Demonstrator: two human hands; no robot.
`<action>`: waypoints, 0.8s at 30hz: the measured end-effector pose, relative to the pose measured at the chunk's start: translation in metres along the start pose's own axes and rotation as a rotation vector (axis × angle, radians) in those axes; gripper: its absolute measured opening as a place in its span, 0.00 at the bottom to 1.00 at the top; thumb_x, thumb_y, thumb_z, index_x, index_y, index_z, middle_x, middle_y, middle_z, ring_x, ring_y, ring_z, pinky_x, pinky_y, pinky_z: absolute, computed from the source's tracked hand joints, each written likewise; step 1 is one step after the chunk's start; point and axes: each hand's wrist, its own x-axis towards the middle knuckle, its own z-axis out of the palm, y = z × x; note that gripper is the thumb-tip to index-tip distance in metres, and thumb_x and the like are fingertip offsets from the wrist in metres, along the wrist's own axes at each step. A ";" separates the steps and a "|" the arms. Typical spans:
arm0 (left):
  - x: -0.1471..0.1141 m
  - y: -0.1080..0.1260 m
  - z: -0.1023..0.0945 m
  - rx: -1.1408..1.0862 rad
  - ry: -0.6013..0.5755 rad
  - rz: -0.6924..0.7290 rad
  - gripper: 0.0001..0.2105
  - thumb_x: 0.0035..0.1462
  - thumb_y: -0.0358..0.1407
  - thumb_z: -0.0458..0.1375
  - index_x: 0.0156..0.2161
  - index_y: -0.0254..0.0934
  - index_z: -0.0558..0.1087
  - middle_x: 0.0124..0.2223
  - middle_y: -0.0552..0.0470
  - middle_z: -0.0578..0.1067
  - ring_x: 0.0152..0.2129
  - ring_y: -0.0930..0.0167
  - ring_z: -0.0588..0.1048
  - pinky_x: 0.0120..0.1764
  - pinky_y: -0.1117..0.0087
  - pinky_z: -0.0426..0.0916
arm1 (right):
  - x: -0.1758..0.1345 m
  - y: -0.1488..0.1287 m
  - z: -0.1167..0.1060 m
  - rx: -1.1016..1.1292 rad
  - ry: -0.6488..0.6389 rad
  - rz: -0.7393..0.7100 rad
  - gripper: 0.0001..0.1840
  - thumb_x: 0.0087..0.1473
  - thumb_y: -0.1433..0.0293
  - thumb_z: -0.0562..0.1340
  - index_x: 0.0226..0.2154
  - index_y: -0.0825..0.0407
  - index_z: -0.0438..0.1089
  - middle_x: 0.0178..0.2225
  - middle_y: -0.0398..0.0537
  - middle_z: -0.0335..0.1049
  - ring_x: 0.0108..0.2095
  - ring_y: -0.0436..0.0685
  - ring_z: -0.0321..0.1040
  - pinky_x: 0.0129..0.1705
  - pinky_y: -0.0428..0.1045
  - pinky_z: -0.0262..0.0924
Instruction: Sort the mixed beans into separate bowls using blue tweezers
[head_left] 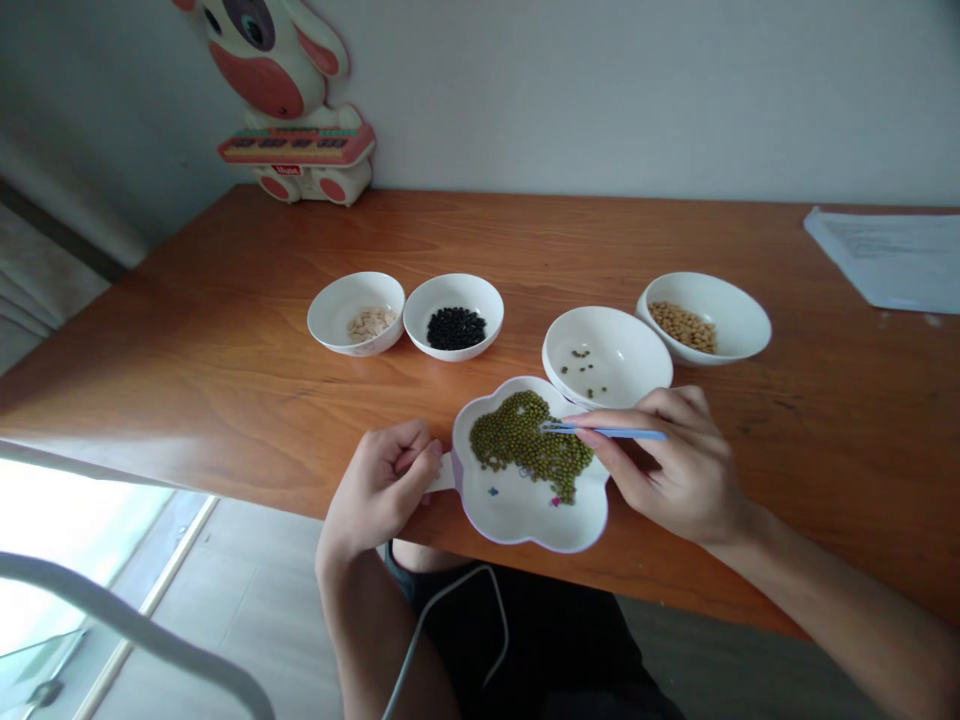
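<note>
While left fingers grip dish handle | right fingers pinch tweezers | wooden table, pale wall

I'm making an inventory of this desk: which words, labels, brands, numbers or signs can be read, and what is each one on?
"Music" (small and soft, so a likely reading): on the red label of the cow-shaped toy keyboard.
Paper at the right: lines of print, too small and blurred to read.
Scalloped dish: small coloured motifs, no readable text.
I can read no other brand, number or sign.
</note>
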 end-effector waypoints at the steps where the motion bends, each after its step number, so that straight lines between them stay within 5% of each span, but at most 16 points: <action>1: 0.000 0.000 0.000 -0.001 -0.002 0.000 0.20 0.64 0.40 0.55 0.23 0.41 0.53 0.18 0.57 0.64 0.15 0.76 0.65 0.20 0.74 0.56 | 0.000 0.000 0.000 0.004 -0.004 0.004 0.14 0.56 0.77 0.70 0.44 0.46 0.76 0.32 0.36 0.82 0.26 0.49 0.67 0.35 0.52 0.57; 11: 0.000 -0.001 0.000 0.008 -0.003 0.003 0.20 0.64 0.39 0.54 0.23 0.41 0.53 0.18 0.57 0.65 0.16 0.76 0.65 0.20 0.74 0.56 | 0.000 -0.003 0.003 0.005 -0.008 0.000 0.14 0.56 0.78 0.71 0.44 0.47 0.77 0.32 0.37 0.82 0.27 0.49 0.67 0.36 0.51 0.57; 17: 0.000 -0.003 0.000 -0.004 -0.005 -0.012 0.19 0.65 0.40 0.53 0.23 0.41 0.53 0.19 0.57 0.65 0.16 0.76 0.66 0.20 0.74 0.56 | -0.003 0.008 -0.013 -0.074 0.158 -0.022 0.22 0.53 0.81 0.71 0.48 0.45 0.76 0.31 0.37 0.81 0.26 0.51 0.67 0.35 0.53 0.58; 24: 0.000 -0.004 0.000 -0.004 -0.005 -0.008 0.20 0.65 0.40 0.54 0.24 0.41 0.53 0.19 0.58 0.65 0.16 0.76 0.66 0.20 0.74 0.56 | -0.001 0.023 -0.018 -0.213 0.245 0.029 0.19 0.54 0.78 0.71 0.46 0.44 0.77 0.32 0.40 0.79 0.29 0.54 0.69 0.35 0.53 0.60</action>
